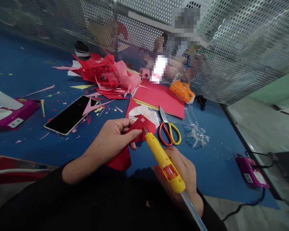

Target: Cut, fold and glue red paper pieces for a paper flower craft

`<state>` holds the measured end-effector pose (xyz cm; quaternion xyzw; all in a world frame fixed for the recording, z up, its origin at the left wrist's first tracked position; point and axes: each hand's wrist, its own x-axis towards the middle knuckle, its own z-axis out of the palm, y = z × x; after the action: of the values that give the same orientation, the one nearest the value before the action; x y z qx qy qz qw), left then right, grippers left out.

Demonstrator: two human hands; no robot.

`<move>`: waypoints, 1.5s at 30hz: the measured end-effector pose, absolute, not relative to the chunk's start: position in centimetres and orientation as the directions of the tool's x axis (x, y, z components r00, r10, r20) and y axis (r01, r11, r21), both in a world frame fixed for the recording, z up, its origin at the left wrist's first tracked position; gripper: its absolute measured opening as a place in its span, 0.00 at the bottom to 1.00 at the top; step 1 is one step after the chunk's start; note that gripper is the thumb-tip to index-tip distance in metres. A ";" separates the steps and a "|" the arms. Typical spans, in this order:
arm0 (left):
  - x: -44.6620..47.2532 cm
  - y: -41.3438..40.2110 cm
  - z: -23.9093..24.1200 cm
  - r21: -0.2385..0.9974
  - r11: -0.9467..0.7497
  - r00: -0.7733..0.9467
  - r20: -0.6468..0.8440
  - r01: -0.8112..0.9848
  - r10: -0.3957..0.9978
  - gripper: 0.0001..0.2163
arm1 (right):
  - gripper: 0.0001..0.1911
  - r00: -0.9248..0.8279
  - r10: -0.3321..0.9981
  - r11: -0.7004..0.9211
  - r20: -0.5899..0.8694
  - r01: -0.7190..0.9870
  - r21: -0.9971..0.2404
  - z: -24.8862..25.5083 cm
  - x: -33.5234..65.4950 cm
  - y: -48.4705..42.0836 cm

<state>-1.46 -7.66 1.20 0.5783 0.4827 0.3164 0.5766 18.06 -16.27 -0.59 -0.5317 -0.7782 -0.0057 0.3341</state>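
Observation:
My left hand [112,136] pinches a folded red paper piece [141,130] just above the blue table [221,166]. My right hand [183,175] grips a yellow glue gun [162,158] with a clear glue stick sticking out at its back. The gun's metal nozzle touches the red paper near my left fingertips. Another red paper scrap [120,160] lies under my left wrist. A white paper cutout [144,112] lies just behind the held piece.
Red-and-yellow scissors [167,130] lie right of the paper. A phone [71,114] rests at left, a heap of red and pink scraps [106,73] behind it. Red sheets [159,98], an orange object [182,91], clear plastic wrap [195,133] and a purple device [251,171] are nearby. Perforated metal screens stand behind.

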 end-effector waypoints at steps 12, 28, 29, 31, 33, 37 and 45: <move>-1.5 -7.6 1.2 0.973 0.123 0.340 -0.186 0.197 0.922 0.07 | 0.11 -0.213 0.817 0.445 0.536 0.824 -0.350 -0.7 17.9 -16.1; -1.5 -7.5 0.9 0.969 0.113 0.329 -0.183 0.220 0.926 0.07 | 0.11 -0.204 0.841 0.415 0.502 0.838 -0.354 -0.9 18.1 -16.3; -1.5 -7.5 0.9 0.969 0.108 0.329 -0.179 0.221 0.927 0.07 | 0.10 -0.207 0.841 0.417 0.501 0.837 -0.355 -1.0 18.1 -16.4; -1.6 -7.5 0.9 0.970 0.101 0.332 -0.172 0.220 0.927 0.07 | 0.10 -0.199 0.838 0.416 0.509 0.836 -0.359 -1.1 18.2 -16.4; -1.6 -7.5 0.9 0.971 0.098 0.337 -0.168 0.217 0.926 0.07 | 0.10 -0.194 0.837 0.414 0.511 0.836 -0.360 -1.2 18.2 -16.3; -1.6 -7.5 0.9 0.971 0.103 0.332 -0.171 0.214 0.927 0.07 | 0.09 -0.219 0.844 0.422 0.489 0.834 -0.356 -1.4 18.5 -16.4; -1.5 -7.5 1.0 0.971 0.123 0.322 -0.185 0.205 0.929 0.07 | 0.10 -0.213 0.857 0.408 0.469 0.837 -0.366 -1.6 18.5 -16.6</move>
<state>-1.49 -7.49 1.01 0.5809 0.4878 0.3181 0.5687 18.46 -16.63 -1.62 -0.5439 -0.7785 0.0162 0.3128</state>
